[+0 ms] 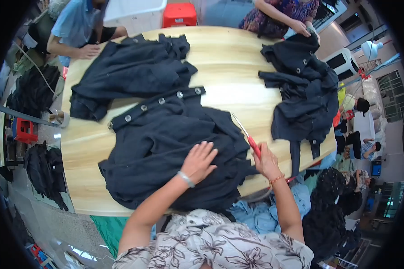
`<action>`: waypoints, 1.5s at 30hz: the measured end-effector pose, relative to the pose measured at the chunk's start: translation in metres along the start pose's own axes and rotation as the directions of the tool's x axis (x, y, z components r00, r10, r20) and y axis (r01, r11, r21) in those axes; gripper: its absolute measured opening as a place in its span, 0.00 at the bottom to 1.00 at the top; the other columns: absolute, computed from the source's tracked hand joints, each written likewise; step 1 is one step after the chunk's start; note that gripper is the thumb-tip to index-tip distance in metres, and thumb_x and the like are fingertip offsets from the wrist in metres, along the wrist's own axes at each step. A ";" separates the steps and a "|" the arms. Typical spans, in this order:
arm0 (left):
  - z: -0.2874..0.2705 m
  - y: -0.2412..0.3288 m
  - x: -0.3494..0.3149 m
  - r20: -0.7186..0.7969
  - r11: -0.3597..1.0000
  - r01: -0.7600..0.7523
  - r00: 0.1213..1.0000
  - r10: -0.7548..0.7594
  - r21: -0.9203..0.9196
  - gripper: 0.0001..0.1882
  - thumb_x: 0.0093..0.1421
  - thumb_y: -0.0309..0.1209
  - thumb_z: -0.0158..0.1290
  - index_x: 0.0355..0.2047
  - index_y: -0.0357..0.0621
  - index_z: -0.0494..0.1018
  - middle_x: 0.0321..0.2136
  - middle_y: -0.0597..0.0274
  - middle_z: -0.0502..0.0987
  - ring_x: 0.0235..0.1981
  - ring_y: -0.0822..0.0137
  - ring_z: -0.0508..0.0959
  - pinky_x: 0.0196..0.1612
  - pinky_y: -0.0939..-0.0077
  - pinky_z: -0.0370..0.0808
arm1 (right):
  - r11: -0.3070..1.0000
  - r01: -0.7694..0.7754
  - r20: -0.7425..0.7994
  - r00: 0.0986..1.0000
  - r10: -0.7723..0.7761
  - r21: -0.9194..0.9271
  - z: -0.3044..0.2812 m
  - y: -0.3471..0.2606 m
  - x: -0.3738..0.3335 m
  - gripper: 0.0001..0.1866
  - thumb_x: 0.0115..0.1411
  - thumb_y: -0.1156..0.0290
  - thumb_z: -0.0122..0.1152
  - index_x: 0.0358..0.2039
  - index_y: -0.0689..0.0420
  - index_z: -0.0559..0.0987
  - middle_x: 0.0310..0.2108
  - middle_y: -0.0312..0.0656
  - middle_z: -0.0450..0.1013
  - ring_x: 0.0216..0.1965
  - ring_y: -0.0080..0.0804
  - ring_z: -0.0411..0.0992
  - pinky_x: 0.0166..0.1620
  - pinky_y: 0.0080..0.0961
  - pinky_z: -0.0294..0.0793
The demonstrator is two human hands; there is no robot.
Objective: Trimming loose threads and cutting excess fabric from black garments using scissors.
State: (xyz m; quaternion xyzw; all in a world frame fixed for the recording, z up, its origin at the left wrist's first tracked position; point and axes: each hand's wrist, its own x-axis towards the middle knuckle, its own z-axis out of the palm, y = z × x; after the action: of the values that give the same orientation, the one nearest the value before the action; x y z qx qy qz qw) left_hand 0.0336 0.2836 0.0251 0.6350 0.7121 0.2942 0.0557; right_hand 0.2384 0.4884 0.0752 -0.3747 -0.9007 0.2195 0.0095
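Head view: L hand (pixel 200 160), open & empty, lay flat on blk buttoned garment (pixel 161 134); R hand (pixel 268 162), by its R edge, gripped red-handled pointed tool (pixel 252 142) aimed fwd-L.

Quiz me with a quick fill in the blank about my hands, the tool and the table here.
1. The right hand holds a tool with a ____ handle.
2. The left hand lies on ____ of the dark garment.
3. The tool's slim end points ____ from the person's body.
4. The table shows the pale grain of ____.

Missing words: red; top; away; wood.
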 end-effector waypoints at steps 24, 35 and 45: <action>0.066 -0.008 0.015 0.318 0.986 -0.011 0.947 -0.042 0.164 0.33 0.64 0.54 0.45 0.62 0.45 0.65 0.64 0.46 0.61 0.68 0.51 0.56 0.69 0.51 0.47 | 0.966 0.127 0.417 0.908 -0.022 -0.226 -0.020 -0.017 -0.026 0.21 0.59 0.52 0.58 0.46 0.53 0.72 0.28 0.52 0.78 0.32 0.55 0.78 0.37 0.49 0.76; 0.070 -0.015 0.006 0.271 0.981 -0.056 0.963 0.005 0.184 0.35 0.62 0.53 0.47 0.61 0.42 0.65 0.63 0.45 0.62 0.66 0.50 0.59 0.69 0.53 0.47 | 0.924 0.368 0.592 0.725 -0.352 0.099 0.003 -0.104 -0.034 0.19 0.63 0.59 0.57 0.50 0.53 0.68 0.26 0.52 0.76 0.30 0.55 0.76 0.34 0.47 0.74; -0.020 -0.039 -0.083 0.185 0.949 0.095 0.970 -0.156 0.300 0.37 0.58 0.56 0.52 0.59 0.41 0.67 0.65 0.52 0.60 0.67 0.51 0.58 0.67 0.51 0.51 | 0.953 0.272 0.466 0.832 -0.302 0.131 0.003 -0.070 -0.059 0.18 0.61 0.61 0.59 0.51 0.47 0.70 0.32 0.49 0.76 0.36 0.52 0.75 0.39 0.47 0.74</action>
State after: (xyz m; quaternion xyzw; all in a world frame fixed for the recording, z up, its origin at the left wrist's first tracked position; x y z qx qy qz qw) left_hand 0.0062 0.1977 -0.0020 0.6166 0.7769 0.1153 0.0544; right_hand 0.2336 0.4039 0.1092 -0.1685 -0.9137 0.3281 -0.1707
